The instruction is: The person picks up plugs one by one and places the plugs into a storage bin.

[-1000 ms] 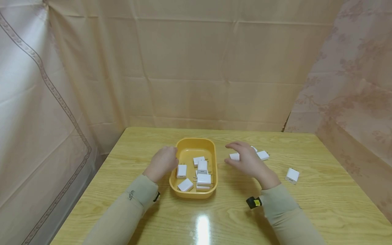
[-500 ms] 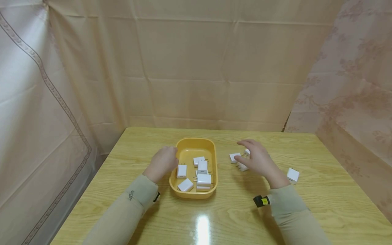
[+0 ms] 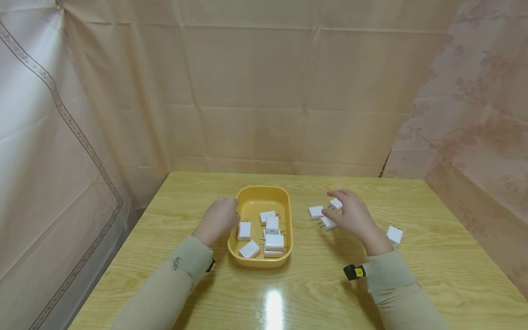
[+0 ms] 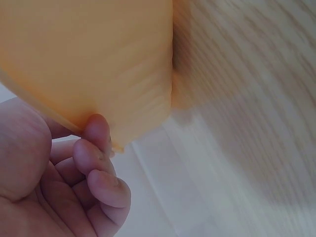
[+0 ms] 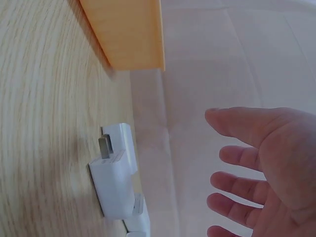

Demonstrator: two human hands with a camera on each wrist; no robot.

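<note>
"Taking the yellow tray (image 3: 264,194) as the dial's centre, twelve at the far side, what lies nearest?"

"Pale sleeves (image 3: 171,286), entering at eight and four o'clock above the wood-grained table (image 3: 305,293). In the tray rest at least six white chargers (image 3: 249,249): two between seven and nine o'clock, the others grouped from one to five, some overlapping. Outside, at three o'clock, lies a lone charger (image 3: 394,235)."

"And the hands?"

"The left hand (image 3: 217,222), at nine o'clock, pinches the tray's rim, curled fingertips against the outer wall. The right hand (image 3: 354,217), at three, has thumb and fingers spread apart; its wrist view shows it clear of the chargers."

"Farther still?"

"Three loose chargers (image 3: 316,212) lie close together between two and three o'clock, near the right thumb. At twelve, behind the table, hangs a beige curtain (image 3: 255,82)."
</note>
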